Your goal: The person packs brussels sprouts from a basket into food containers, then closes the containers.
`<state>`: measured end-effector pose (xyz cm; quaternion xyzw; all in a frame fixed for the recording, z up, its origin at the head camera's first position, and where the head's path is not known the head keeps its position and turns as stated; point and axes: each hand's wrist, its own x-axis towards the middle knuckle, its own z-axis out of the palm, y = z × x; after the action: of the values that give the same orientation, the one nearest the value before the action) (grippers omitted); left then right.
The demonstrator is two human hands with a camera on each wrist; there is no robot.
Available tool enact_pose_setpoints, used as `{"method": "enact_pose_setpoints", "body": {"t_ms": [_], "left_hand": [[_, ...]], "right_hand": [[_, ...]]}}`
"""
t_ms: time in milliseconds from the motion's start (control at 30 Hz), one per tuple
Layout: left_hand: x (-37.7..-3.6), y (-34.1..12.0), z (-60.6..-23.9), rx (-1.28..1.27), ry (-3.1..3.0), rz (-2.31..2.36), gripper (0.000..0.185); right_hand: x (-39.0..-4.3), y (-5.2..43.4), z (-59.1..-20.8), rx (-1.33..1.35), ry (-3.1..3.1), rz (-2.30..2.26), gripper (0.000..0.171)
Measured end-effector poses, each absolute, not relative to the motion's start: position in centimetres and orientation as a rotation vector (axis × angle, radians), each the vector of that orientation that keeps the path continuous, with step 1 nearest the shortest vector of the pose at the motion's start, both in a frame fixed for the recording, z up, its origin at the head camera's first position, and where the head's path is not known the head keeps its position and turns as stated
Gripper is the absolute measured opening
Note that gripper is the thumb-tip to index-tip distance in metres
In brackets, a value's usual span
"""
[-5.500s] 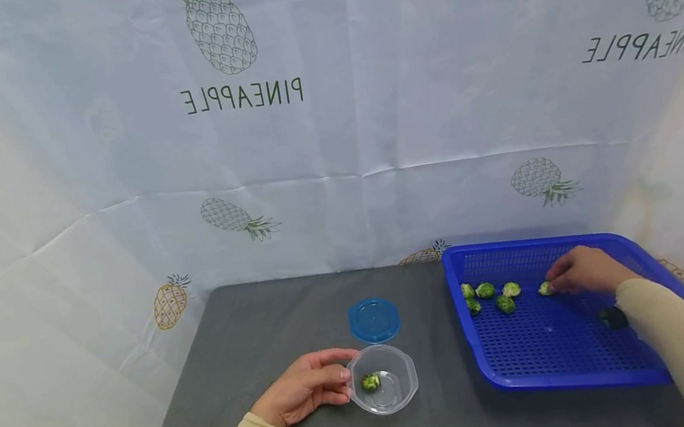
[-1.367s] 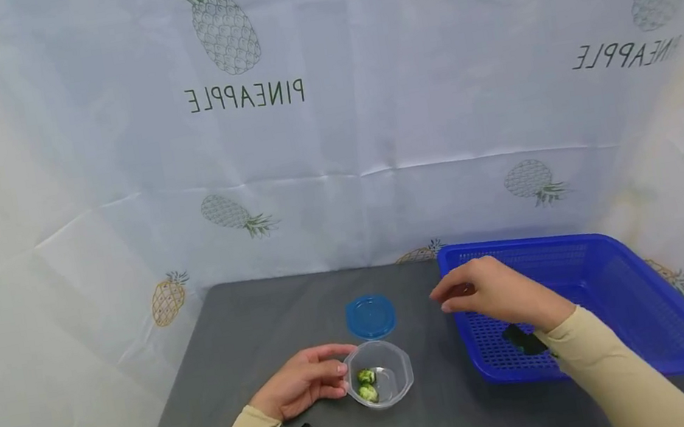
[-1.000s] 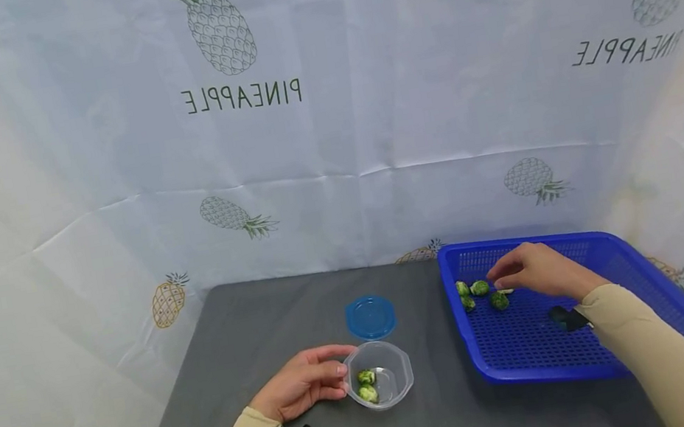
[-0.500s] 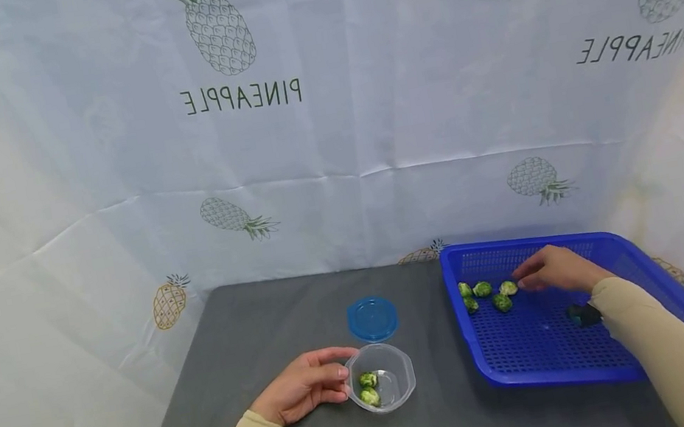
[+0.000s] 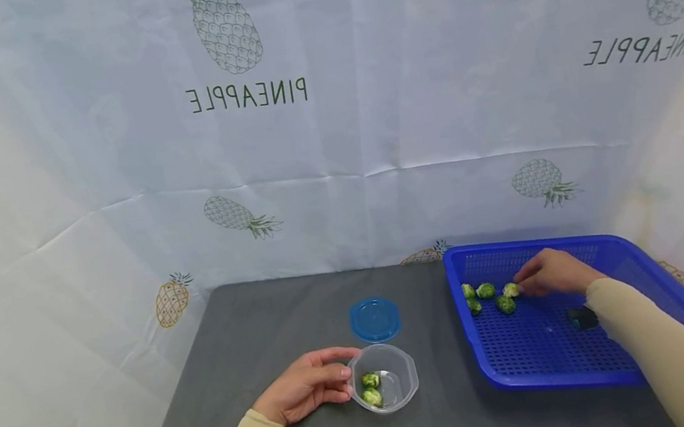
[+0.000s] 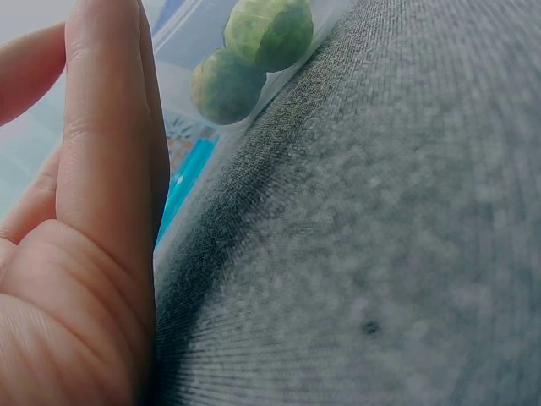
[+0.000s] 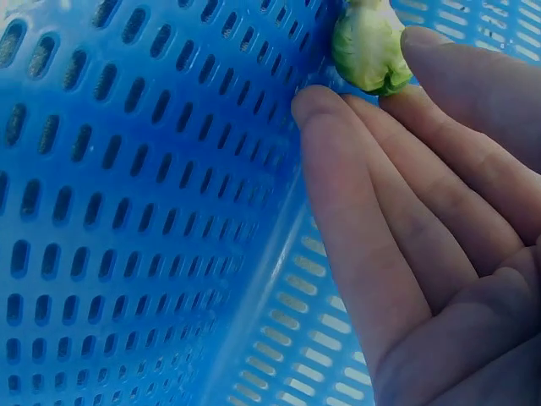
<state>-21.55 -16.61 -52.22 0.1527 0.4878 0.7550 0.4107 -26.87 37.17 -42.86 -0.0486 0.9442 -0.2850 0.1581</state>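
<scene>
My left hand (image 5: pixel 310 385) holds the left side of a clear plastic container (image 5: pixel 405 371), thumb at its rim and forefinger along the back. Two Brussels sprouts (image 5: pixel 372 397) lie in the container; the left wrist view shows the same sprouts (image 6: pixel 269 32) through its wall. Inside a blue plastic basket (image 5: pixel 555 374), my right hand (image 5: pixel 556 272) reaches low with its thumb and fingertips at a pale green Brussels sprout (image 5: pixel 510 290). The right wrist view has this sprout (image 7: pixel 369 49) between thumb and fingers, partly hidden behind them.
Several more Brussels sprouts (image 5: pixel 485 290) sit in the basket's left part. A blue lid (image 5: pixel 375 319) lies flat on the grey table (image 5: pixel 265 323) behind the container. A white pineapple-print curtain (image 5: pixel 329 133) hangs along the table's back.
A second sprout has come into the container since the oldest frame. My right hand has gone back from the basket's left edge to the pale sprout. My left hand stays at the container.
</scene>
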Motion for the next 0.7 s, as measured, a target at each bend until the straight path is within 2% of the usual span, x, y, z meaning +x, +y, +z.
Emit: {"method": "enact_pose_setpoints", "body": {"t_ms": [400, 700], "left_hand": [[-21.59, -16.6, -52.19, 0.393, 1.207, 1.902, 0.048], [-21.64, -16.6, -52.26, 0.402, 1.206, 1.9, 0.048]], "right_hand": [[-27.03, 36.52, -43.07, -0.117, 2.75, -0.795, 0.026], [-26.98, 36.33, -43.49, -0.05, 2.748, -0.845, 0.027]]}}
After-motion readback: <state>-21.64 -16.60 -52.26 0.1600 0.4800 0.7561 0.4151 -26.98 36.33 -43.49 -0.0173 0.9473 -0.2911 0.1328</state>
